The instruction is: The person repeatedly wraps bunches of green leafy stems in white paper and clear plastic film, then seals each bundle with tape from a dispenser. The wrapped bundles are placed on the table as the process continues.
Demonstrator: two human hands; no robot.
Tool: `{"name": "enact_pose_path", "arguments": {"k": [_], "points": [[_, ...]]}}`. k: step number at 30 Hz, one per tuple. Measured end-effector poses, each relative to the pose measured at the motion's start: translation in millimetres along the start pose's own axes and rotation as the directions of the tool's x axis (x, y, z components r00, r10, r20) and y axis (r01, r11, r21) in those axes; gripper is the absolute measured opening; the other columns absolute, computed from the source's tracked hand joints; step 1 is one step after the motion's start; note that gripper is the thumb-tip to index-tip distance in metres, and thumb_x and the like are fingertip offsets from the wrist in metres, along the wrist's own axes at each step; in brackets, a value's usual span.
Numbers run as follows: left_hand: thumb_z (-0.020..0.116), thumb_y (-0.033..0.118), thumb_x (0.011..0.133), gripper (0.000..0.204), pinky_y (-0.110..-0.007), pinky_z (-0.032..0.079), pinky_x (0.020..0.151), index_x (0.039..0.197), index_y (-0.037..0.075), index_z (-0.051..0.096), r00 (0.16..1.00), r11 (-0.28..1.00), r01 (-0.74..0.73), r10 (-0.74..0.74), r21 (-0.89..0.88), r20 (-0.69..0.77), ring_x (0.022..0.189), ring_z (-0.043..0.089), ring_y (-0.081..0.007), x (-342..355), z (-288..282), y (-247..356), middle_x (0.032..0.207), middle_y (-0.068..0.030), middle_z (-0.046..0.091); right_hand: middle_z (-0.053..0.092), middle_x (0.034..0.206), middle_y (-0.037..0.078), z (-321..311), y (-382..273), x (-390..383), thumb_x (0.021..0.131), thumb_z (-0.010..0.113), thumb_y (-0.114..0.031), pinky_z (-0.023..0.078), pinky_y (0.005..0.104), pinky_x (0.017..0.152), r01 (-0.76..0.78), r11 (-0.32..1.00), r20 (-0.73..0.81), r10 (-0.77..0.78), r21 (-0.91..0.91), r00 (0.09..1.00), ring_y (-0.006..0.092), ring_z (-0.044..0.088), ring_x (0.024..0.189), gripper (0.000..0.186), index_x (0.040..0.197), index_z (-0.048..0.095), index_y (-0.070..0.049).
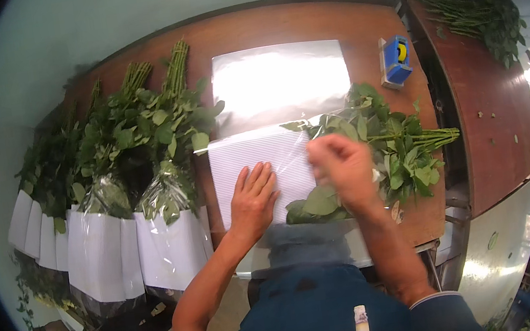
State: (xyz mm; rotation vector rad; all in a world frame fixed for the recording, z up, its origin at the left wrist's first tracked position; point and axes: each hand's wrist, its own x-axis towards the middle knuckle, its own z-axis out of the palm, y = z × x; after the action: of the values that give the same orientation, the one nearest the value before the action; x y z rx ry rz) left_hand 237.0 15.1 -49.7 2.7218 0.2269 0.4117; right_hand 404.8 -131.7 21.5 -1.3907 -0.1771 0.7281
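- Left hand (254, 202): flat, fingers extended and slightly apart, palm down on the ridged white sheet (241, 158).
- Right hand (346, 169): blurred, fingers curled, at the sheet's right edge. Whether it pinches the clear film (291, 157) cannot be told.
- Location of work: the leafy bundle (411, 171) lies beneath and to the right of the right hand, stems pointing right. Leaves show at the sheet's edge, between the hands and the person's body.
- Completed, as judged: several wrapped bundles (170, 248) stand to the left of the left hand, each with a white sleeve around one end and leaves and stems protruding.
- In progress, as judged: wrapping of the bundle at the right hand. Sheet and film are in position; the sheet lies largely flat, no closed sleeve visible.
- Remaining, as judged: closing and fastening the sleeve. No tape is discernible on it; the tape dispenser (397, 61) sits beyond the right hand.
- Supply: a shiny sheet (281, 83) lies beyond both hands; loose stems (470, 18) lie far right.
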Motion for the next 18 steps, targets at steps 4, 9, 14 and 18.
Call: {"name": "enact_pose_path", "arguments": {"k": [4, 9, 14, 18], "points": [[0.073, 0.012, 0.087, 0.041, -0.049, 0.034, 0.120, 0.125, -0.003, 0.066, 0.999, 1.000, -0.031, 0.031, -0.002, -0.024, 0.137, 0.054, -0.0324, -6.9, 9.0, -4.0, 0.140, -0.0178, 0.062, 0.067, 0.070, 0.003, 10.0, 141.3, 10.0, 0.096, 0.074, -0.021, 0.047, 0.0225, 0.052, -0.236, 0.954, -0.018, 0.237, -0.187, 0.971, 0.0068, 0.057, 0.056, 0.027, 0.083, 0.071, 0.002], [0.077, 0.015, 0.084, 0.053, -0.052, 0.029, 0.122, 0.133, 0.000, 0.062, 0.998, 1.000, 0.019, -0.019, -0.008, 0.056, 0.143, 0.046, -0.0353, -2.4, 0.4, 3.1, 0.149, -0.0180, 0.055, 0.067, 0.067, 0.003, 23.0, 125.5, -3.2, 0.096, 0.073, -0.021, 0.048, 0.0223, 0.053, -0.238, 0.949, -0.102, 0.221, -0.208, 0.970, 0.0078, 0.059, 0.056, 0.028, 0.080, 0.070, 0.002], [0.072, 0.017, 0.087, 0.056, -0.057, 0.022, 0.124, 0.139, 0.002, 0.059, 0.990, 0.992, -0.115, 0.110, 0.052, 0.090, 0.147, 0.040, -0.0341, 8.8, -3.4, 9.5, 0.155, -0.0141, 0.050, 0.070, 0.077, 0.007, 19.4, 132.4, -6.1, 0.096, 0.072, -0.017, 0.049, 0.0220, 0.055, -0.261, 0.955, -0.093, 0.250, -0.140, 0.964, 0.0085, 0.062, 0.062, 0.024, 0.088, 0.068, 0.005], [0.071, 0.013, 0.087, 0.054, -0.055, 0.021, 0.125, 0.139, 0.004, 0.061, 0.986, 0.996, -0.084, 0.078, 0.033, 0.147, 0.147, 0.041, -0.0334, 1.6, 3.1, 3.9, 0.153, -0.0114, 0.053, 0.072, 0.086, 0.011, 20.7, 116.1, -29.6, 0.096, 0.070, -0.010, 0.053, 0.0232, 0.060, -0.236, 0.969, -0.082, 0.241, 0.074, 0.967, 0.0113, 0.066, 0.068, 0.025, 0.112, 0.059, 0.007]]}}
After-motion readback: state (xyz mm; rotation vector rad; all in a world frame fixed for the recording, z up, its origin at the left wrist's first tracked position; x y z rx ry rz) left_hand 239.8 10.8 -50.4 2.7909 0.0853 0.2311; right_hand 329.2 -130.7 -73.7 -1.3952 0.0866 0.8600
